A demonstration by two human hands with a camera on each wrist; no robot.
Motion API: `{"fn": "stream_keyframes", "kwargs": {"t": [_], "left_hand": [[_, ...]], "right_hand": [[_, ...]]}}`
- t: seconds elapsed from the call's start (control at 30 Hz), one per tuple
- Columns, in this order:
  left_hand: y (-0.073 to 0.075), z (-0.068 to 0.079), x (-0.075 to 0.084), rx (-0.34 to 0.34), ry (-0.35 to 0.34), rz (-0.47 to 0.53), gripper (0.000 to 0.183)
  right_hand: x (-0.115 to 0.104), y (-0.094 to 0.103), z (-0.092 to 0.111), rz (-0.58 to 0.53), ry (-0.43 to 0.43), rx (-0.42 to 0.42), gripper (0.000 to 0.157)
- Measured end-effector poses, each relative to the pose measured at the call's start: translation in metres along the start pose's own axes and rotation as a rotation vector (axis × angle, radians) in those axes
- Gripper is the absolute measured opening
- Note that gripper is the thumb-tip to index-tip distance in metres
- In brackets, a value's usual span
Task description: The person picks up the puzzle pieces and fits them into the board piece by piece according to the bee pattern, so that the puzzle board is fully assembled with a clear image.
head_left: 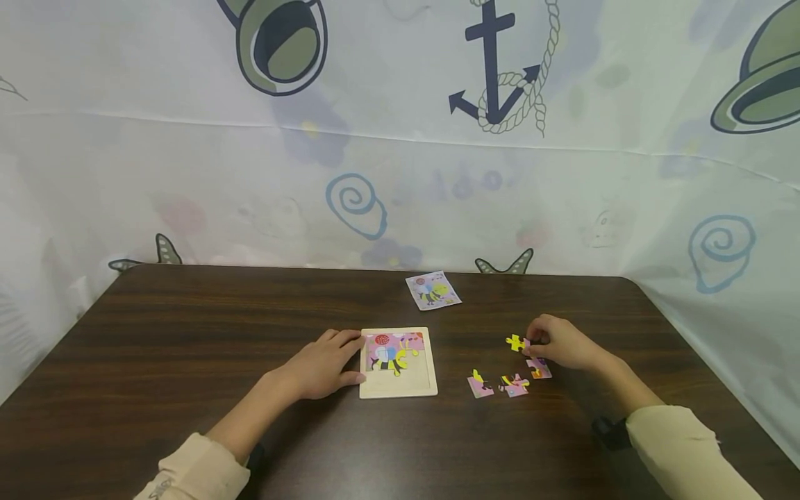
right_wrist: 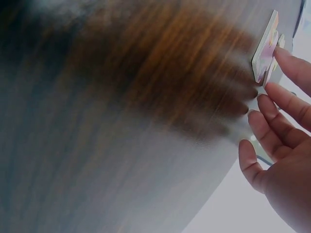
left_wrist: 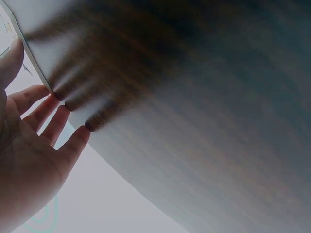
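Note:
A square wooden puzzle tray (head_left: 400, 385) lies on the table, its upper part filled with pieces of a bee picture on pink. My left hand (head_left: 325, 364) rests at the tray's left side, fingers extended and fingertips right at the rim. In the left wrist view the fingers (left_wrist: 57, 125) are spread along that edge. My right hand (head_left: 562, 342) pinches a yellow and pink puzzle piece (head_left: 515, 342) between thumb and index finger, low over the table. Just under this hand lies a pink and purple piece (head_left: 540, 369). The right wrist view shows pieces (right_wrist: 266, 51) by the thumb.
Two more loose pieces, one pink with yellow (head_left: 480, 386) and one pink with a dark stripe (head_left: 515, 387), lie between tray and right hand. A picture card (head_left: 433, 290) of the bee lies near the table's (head_left: 250, 298) back edge. Behind hangs a printed cloth (head_left: 400, 153).

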State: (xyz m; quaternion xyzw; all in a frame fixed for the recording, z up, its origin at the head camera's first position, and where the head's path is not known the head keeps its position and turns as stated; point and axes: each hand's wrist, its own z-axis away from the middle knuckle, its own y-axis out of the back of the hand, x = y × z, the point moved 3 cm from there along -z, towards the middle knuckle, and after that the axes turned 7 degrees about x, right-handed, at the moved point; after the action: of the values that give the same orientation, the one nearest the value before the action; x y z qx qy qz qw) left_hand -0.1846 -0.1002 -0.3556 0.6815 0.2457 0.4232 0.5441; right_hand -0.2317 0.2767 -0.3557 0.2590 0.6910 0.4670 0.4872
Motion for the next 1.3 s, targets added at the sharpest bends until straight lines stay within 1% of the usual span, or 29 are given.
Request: {"fn": "stream_keyframes", "kwargs": {"t": [0.37, 0.63, 0.83, 1.13, 1.3], "left_hand": [[0.0007, 0.0003, 0.0002, 0.008, -0.015, 0.005, 0.061], [0.0004, -0.0006, 0.0, 0.003, -0.007, 0.006, 0.061], [0.0019, 0.0, 0.0018, 0.013, -0.025, 0.007, 0.059], [0.0016, 0.0005, 0.0018, 0.007, -0.011, 0.011, 0.059], [0.0009, 0.0004, 0.0014, 0.0, -0.001, 0.013, 0.059]], "right_hand": [[-0.0024, 0.0004, -0.0017, 0.017, 0.021, -0.002, 0.013], [-0.0042, 0.0003, -0.0027, 0.018, 0.033, 0.004, 0.013], [-0.0036, -0.0004, -0.0045, 0.026, 0.047, 0.008, 0.014], [-0.0031, -0.0009, -0.0053, 0.013, 0.016, -0.004, 0.014], [-0.0036, -0.0011, -0.0053, 0.018, 0.023, 0.004, 0.015]]}}
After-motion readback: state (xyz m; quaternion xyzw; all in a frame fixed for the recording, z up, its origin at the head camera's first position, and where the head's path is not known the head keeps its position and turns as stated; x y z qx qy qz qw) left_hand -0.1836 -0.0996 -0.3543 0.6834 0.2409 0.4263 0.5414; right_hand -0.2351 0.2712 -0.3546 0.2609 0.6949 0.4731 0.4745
